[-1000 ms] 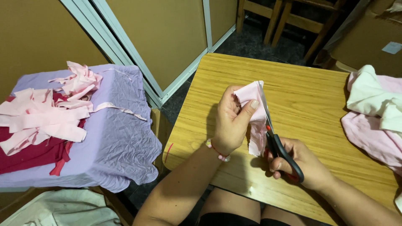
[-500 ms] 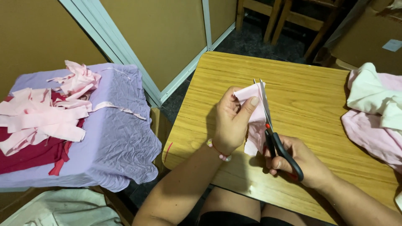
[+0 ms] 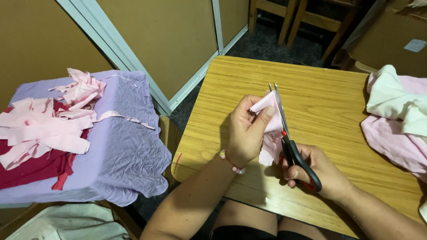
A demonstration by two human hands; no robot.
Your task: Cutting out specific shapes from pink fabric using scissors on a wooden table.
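- We hold a small piece of pale pink fabric (image 3: pixel 271 129) up above the wooden desk (image 3: pixel 338 111), near the middle of its front half.
- We judge the fabric light, thin and limp: it droops below our grip, so it needs holding close beside the cut line to stay taut enough for the blades.
- Our left hand (image 3: pixel 247 133) is pinching the fabric, thumb laid over its upper edge with the fingers curled behind it; a beaded bracelet (image 3: pixel 231 162) sits at that wrist.
- Our right hand (image 3: pixel 318 171) is closed through the black loops of the scissors (image 3: pixel 289 142), thumb and fingers drawn near one another.
- The scissor blades stand nearly upright along the right edge of the fabric, their tips almost together and showing just above it.
- On the right of the desk lies a heap of pink and white cloth (image 3: pixel 396 120).
- To our left, well apart from the desk, a lilac-covered surface (image 3: pixel 120 142) carries pink strips (image 3: pixel 49 129) over dark red fabric (image 3: pixel 31 169).
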